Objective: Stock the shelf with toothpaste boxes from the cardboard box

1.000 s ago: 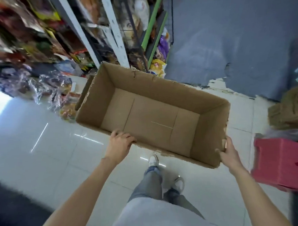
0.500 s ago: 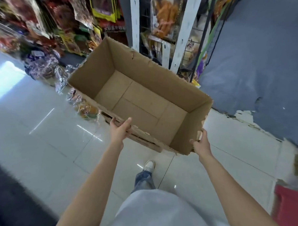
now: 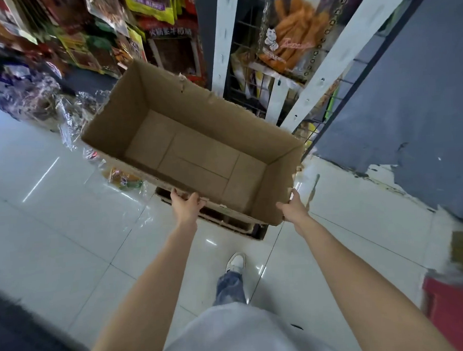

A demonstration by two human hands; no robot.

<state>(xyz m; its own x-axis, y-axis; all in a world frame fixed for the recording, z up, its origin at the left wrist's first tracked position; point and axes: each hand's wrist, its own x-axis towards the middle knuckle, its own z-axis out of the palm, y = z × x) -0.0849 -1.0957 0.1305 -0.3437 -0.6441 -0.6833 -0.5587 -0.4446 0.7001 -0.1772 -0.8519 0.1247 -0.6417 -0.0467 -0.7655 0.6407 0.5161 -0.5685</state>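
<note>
Left hand and right hand grip the cardboard box near rim, fingertips hidden; far-left shelf goods blurred.

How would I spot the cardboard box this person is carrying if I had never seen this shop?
Start at the white shelf uprights hung with snack packets. Just in front of them, above the glossy white floor tiles, the left hand and right hand grip the near rim of the cardboard box. It is the only plain brown open-topped thing there, and its inside shows nothing.
</note>
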